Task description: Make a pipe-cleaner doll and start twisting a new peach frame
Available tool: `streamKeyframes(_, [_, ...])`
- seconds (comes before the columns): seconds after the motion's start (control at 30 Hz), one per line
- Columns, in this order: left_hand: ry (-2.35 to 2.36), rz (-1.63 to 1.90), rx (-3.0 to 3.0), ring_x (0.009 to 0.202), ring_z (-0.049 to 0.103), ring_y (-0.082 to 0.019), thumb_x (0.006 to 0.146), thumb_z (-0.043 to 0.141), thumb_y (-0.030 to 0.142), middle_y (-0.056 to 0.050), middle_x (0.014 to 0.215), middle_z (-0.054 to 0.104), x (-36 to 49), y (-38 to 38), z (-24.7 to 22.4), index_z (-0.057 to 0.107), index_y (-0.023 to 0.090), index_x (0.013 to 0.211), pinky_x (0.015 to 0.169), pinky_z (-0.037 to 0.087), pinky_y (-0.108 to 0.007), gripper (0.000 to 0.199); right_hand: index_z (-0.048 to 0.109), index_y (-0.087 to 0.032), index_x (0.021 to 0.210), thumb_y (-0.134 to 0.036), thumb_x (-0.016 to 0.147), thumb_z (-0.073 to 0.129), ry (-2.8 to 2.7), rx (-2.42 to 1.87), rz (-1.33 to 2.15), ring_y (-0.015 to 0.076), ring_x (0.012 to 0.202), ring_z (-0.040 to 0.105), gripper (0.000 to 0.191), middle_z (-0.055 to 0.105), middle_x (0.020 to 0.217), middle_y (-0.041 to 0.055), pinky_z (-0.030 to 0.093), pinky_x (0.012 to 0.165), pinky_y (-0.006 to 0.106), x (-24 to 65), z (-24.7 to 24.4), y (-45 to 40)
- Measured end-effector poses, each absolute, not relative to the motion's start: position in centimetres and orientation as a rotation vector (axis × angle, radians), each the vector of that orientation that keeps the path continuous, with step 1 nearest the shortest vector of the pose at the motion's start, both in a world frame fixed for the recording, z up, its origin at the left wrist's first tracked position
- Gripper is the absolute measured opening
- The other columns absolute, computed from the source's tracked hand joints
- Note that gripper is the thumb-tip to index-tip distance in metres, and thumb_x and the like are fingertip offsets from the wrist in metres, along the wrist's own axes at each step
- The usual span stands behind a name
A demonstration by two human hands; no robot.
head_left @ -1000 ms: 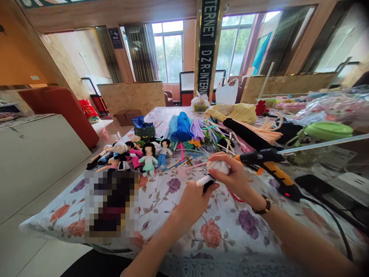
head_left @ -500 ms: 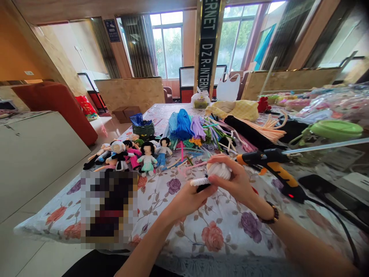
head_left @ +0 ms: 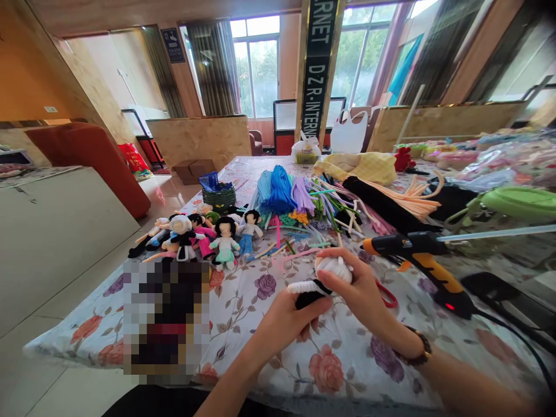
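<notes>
Both hands hold a small doll (head_left: 337, 270) above the flowered tablecloth. Its round head is covered in white fuzzy strands, and its body is black with a white strip along it. My left hand (head_left: 292, 315) is closed around the black body, thumb on the near side. Round the white head curl the fingers of my right hand (head_left: 354, 284), with a dark beaded bracelet at the wrist. The doll's face and lower parts are mostly hidden by my fingers. Red-handled scissors (head_left: 388, 295) lie partly behind my right hand.
A glue gun (head_left: 417, 260), its red light on, lies at right with a cable. Finished dolls (head_left: 226, 240) cluster at left beside a blurred dark box (head_left: 167, 318). Behind are bundles of blue pipe cleaners (head_left: 280, 188), a stack of green baskets (head_left: 219, 196) and a green-lidded jar (head_left: 519, 201).
The view has shifted slightly, so the table things sit a little further right. My hands keep hold of the doll; more of its black body and the red scissor handle now shows.
</notes>
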State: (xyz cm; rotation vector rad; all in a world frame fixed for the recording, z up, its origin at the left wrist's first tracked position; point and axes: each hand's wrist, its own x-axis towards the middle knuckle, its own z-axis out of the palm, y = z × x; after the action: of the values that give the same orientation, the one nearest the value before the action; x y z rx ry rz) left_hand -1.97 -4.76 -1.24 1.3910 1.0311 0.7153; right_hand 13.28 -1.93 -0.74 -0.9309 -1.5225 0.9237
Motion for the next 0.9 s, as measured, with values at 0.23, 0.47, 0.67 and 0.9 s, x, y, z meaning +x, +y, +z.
streamKeyframes(0.23, [1.161,0.914,1.449,0.047,0.029,-0.006,0.081,0.050,0.043,0.006,0.051,0.034,-1.6,-5.8,-1.7,0.039,0.017,0.056,0.045,0.023,-0.022,0.037,0.057,-0.026,0.096,-0.024,0.076,0.064,-1.646,-0.911,0.539,0.0163,0.085,0.057,0.021,0.061,0.095,0.0012,0.044,0.072,0.029,13.1,-0.2,-2.5])
streamKeyframes(0.47, [1.080,0.872,1.293,0.043,0.028,-0.005,0.080,0.050,0.051,0.007,0.050,0.036,-1.6,-5.9,-1.8,0.041,0.018,0.064,0.043,0.021,-0.022,0.037,0.056,-0.025,0.095,-0.027,0.076,0.064,-1.715,-0.991,0.441,0.0168,0.081,0.058,0.020,0.062,0.091,0.0016,0.045,0.071,0.029,13.2,0.5,-2.3])
streamKeyframes(0.67, [1.268,0.932,1.415,0.045,0.029,-0.006,0.080,0.051,0.047,0.007,0.050,0.036,-2.5,-6.2,-1.5,0.045,0.018,0.065,0.044,0.022,-0.021,0.034,0.058,-0.023,0.095,-0.031,0.076,0.064,-1.848,-1.074,0.486,0.0169,0.077,0.059,0.022,0.063,0.089,0.0024,0.045,0.065,0.028,13.0,0.9,-2.1])
streamKeyframes(0.9, [1.341,0.980,1.553,0.047,0.042,-0.009,0.080,0.053,0.049,0.005,0.052,0.048,-2.8,-6.2,-1.9,0.056,0.017,0.074,0.048,0.033,-0.022,0.032,0.059,-0.023,0.094,-0.035,0.076,0.063,-1.845,-1.100,0.476,0.0169,0.075,0.059,0.022,0.065,0.086,0.0020,0.046,0.066,0.029,12.1,2.1,-2.0])
